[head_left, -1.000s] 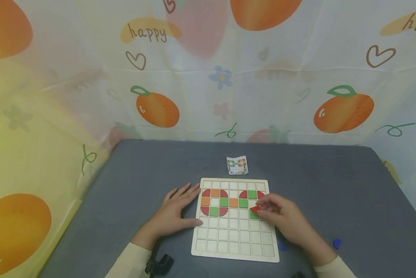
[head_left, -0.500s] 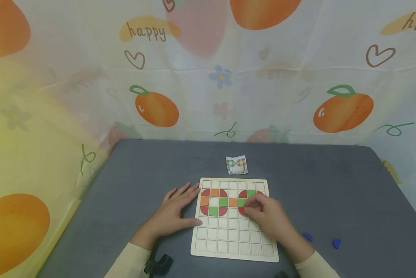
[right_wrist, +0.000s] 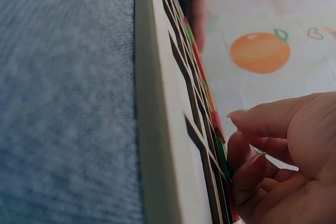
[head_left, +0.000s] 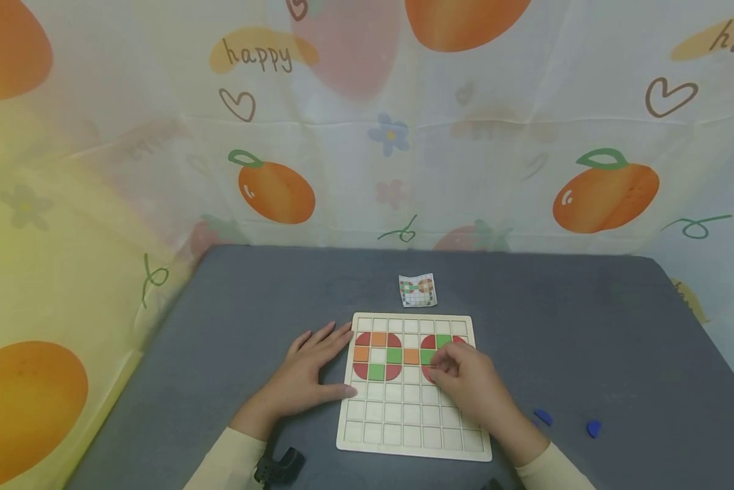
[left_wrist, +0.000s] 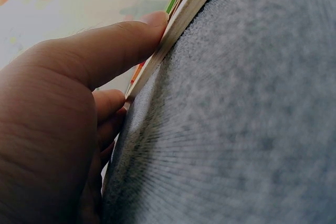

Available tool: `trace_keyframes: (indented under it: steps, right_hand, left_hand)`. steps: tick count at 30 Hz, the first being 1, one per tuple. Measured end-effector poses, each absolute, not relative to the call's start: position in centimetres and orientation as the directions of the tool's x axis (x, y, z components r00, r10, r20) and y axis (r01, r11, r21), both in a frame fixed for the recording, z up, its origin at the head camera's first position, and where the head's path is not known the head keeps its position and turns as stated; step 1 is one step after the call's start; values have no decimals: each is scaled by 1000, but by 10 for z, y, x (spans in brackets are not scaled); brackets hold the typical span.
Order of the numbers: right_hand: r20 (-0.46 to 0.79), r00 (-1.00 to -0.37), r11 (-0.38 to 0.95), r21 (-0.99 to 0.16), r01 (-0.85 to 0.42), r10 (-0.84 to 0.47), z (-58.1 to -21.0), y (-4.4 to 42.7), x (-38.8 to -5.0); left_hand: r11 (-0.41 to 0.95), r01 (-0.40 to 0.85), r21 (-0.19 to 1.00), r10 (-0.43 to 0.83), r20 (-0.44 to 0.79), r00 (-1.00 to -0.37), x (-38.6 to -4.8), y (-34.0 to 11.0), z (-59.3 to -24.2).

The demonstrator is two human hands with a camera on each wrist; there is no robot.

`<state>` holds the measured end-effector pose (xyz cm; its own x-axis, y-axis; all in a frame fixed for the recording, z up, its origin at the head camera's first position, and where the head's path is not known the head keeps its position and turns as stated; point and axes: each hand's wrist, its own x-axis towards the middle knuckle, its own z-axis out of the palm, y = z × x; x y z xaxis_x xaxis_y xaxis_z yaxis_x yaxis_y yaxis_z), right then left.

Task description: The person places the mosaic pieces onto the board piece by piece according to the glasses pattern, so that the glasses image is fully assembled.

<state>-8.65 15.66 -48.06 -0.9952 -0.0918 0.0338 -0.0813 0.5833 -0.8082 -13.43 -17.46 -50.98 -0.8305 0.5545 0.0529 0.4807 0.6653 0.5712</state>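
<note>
The left hand (head_left: 308,381), fingers apart, is bracing the board (head_left: 393,434) at its left edge; the right hand (head_left: 470,381), fingers' hold indeterminable, should be levelling the red piece (head_left: 427,373).

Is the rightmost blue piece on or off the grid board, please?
Off: the blue piece lies on the table, right of the grid board.

Card (head_left: 417,291) behind the board (head_left: 394,414), two likely tiles (head_left: 543,416) to its right.
</note>
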Motion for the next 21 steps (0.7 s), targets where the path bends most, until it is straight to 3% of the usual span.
trace_keyframes:
  steps: [14, 21]
  right_hand:
    - [61, -990, 619, -775, -129, -130, -482, 157, -85]
    - [-11, -990, 445, -894, -53, -140, -483, 165, -89]
  left_hand:
    - [657, 490, 573, 562, 60, -825, -135, -175, -510]
    - [657, 490, 573, 563, 59, -825, -135, -175, -510]
